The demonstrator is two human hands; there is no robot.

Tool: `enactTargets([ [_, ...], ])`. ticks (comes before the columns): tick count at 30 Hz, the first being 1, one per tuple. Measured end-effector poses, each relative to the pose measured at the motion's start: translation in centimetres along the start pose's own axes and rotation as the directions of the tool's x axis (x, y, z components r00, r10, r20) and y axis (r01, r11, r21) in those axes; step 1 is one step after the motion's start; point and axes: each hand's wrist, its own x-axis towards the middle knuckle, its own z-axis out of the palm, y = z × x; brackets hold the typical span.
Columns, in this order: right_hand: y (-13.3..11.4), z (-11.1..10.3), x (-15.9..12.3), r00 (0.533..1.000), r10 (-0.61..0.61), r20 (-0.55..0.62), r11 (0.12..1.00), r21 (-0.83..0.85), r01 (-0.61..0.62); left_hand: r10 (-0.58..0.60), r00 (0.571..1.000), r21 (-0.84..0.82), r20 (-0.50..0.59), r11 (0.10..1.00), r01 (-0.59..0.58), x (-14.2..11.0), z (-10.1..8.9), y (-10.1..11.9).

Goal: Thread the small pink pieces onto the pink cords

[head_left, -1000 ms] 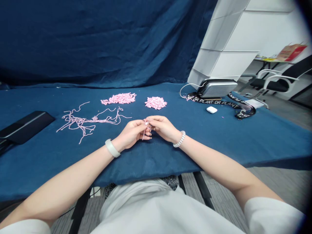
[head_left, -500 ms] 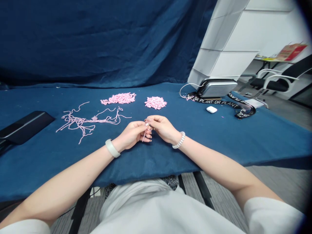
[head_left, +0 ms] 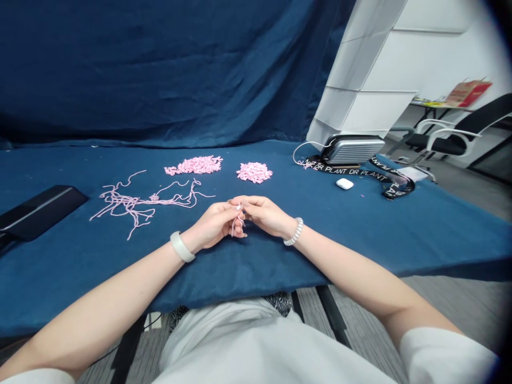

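Note:
My left hand [head_left: 214, 225] and my right hand [head_left: 264, 215] meet above the blue cloth, fingertips pinching a short piece of pink yarn [head_left: 237, 223]. Its end hangs down between them, and the fingers hide the rest. To the left lies a loose tangle of long pink yarn strands [head_left: 132, 202]. Beyond my hands are a larger heap of short pink yarn pieces [head_left: 194, 165] and a smaller heap [head_left: 254, 172]. A white band circles my left wrist, a white coil bracelet my right.
A black flat case [head_left: 36, 212] lies at the table's left edge. At the far right are a silver ribbed case [head_left: 352, 149], a white earbud case [head_left: 344, 184] and a black printed lanyard [head_left: 394, 184]. A dark blue curtain hangs behind the blue-covered table [head_left: 280, 256].
My fingers have shifted slightly on the pink yarn, and my hands sit a little closer together. The whole view has tilted slightly. The heaps and the tangle have not moved on the table.

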Motion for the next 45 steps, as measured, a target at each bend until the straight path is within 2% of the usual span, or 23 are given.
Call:
enactTargets([
  [5, 0.0, 0.2, -0.1, 0.999, 0.013, 0.035, 1.0, -0.021, -0.012, -0.003, 1.0, 0.025, 0.004, 1.0, 0.002, -0.1, 0.2, 0.1],
  [8, -0.2, 0.1, -0.1, 1.0, 0.013, 0.009, 1.0, -0.009, -0.013, -0.016, 1.0, 0.037, 0.0, 0.999, 0.016, -0.1, 0.3, 0.1],
  [17, 0.0, 0.2, 0.1, 0.991, 0.008, -0.13, 0.997, 0.076, 0.002, 0.039, 0.999, 0.07, 0.026, 0.997, -0.04, 0.3, -0.3, -0.6],
  [24, -0.5, 0.3, 0.2, 0.955, -0.043, -0.294, 0.988, 0.132, 0.085, 0.062, 0.997, 0.199, -0.034, 0.979, -0.054, 0.6, -0.2, -0.6],
  [26, -0.9, 0.0, 0.1, 0.946, -0.043, -0.321, 0.978, 0.18, 0.106, 0.06, 0.997, 0.228, -0.049, 0.972, -0.047, 0.6, -0.3, -0.6],
  [29, -1.3, -0.6, -0.2, 0.961, -0.036, -0.273, 0.963, 0.246, 0.106, 0.067, 0.996, 0.296, -0.055, 0.954, -0.048, 0.5, -0.4, -0.5],
  [34, -1.5, -1.7, -0.4, 0.97, -0.078, -0.23, 0.952, 0.273, 0.141, 0.145, 0.989, 0.462, -0.002, 0.878, -0.128, 0.3, -0.2, -0.1],
  [41, -2.8, -3.2, -0.8, 0.924, -0.143, -0.355, 0.936, 0.253, 0.242, 0.207, 0.978, 0.596, 0.006, 0.785, -0.17, 0.1, 0.2, 0.2],
  [43, -3.1, -3.7, -0.8, 0.914, -0.151, -0.376, 0.941, 0.23, 0.249, 0.239, 0.97, 0.595, -0.03, 0.785, -0.175, 0.2, 0.1, 0.1],
  [45, -3.2, -3.9, -0.9, 0.91, -0.157, -0.385, 0.945, 0.21, 0.252, 0.245, 0.965, 0.548, -0.096, 0.822, -0.154, 0.2, 0.1, 0.0],
])
